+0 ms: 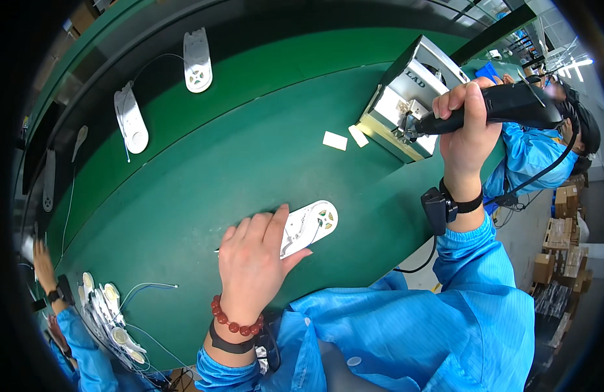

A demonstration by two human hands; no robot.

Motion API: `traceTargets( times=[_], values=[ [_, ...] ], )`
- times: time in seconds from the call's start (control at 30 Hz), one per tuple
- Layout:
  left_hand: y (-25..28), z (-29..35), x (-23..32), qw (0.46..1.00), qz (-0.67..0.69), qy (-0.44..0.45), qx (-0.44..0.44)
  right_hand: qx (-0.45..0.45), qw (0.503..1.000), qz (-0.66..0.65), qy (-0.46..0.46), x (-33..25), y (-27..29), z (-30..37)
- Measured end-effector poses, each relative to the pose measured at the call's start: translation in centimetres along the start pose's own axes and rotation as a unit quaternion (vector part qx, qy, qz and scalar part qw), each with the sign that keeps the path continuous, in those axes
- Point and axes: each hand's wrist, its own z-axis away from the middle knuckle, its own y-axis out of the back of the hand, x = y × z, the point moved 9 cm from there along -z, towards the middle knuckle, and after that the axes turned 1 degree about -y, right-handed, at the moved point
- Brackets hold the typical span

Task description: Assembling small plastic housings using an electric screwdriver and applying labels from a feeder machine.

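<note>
My left hand (253, 255) is closed round one end of a long white plastic housing (307, 227) lying on the green work surface. Its far, rounded end shows a round opening with coloured parts, and a thin wire runs inside. The end under my palm is hidden. In my right hand (468, 134) is a black electric screwdriver (521, 106) with a cord, held almost level. The screwdriver's tip is at the front of a metal box that looks like a screw feeder (413, 81); whether a screw sits on the tip is too small to tell.
Two pale blocks (335, 140) lie left of the feeder. Similar white housings (197, 62) with wires rest on the far strip. A pile of white wired parts (112, 307) is at the lower left, near another person's hand (44, 268). Another person in blue (537, 157) sits at the right.
</note>
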Motion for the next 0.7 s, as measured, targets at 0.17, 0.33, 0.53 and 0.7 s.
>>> traceTargets(
  times=[0.17, 0.33, 0.53, 0.7],
  values=[
    [0.0, 0.0, 0.0, 1.000, -0.002, 0.000, 0.001, -0.002, 1.000, -0.001, 0.001, 0.0, -0.1, 0.0],
    [0.0, 0.1, -0.1, 1.000, -0.001, -0.002, 0.004, 0.007, 1.000, -0.008, -0.002, -0.1, -0.1, 0.2],
    [0.0, 0.0, 0.0, 1.000, -0.004, -0.003, 0.004, 0.009, 1.000, -0.017, 0.017, -0.7, 0.3, 0.2],
    [0.0, 0.2, 0.0, 1.000, -0.005, -0.004, 0.004, 0.002, 1.000, -0.007, 0.011, -0.8, -0.2, 0.6]
  ],
)
